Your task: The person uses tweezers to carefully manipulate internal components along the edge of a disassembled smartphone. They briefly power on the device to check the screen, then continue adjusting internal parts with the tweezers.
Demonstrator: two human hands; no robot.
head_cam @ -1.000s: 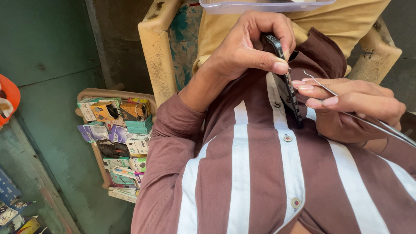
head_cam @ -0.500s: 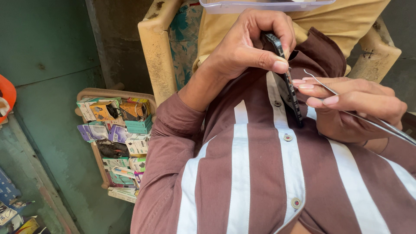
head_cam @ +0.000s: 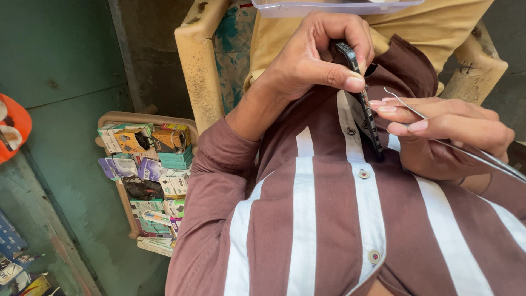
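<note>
Behind the left hand point(head_cam: 312, 60), phone point(head_cam: 364, 104) half hidden.

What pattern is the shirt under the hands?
Brownish-maroon shirt with wide white vertical stripes and a buttoned front; it shows in the head view.

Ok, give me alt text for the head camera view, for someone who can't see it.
Seen from above, a person's left hand grips a thin dark phone edge-on against a maroon striped shirt, while the right hand holds slim metal tweezers beside it. A tray of small colourful boxes sits on the floor at left.
</note>
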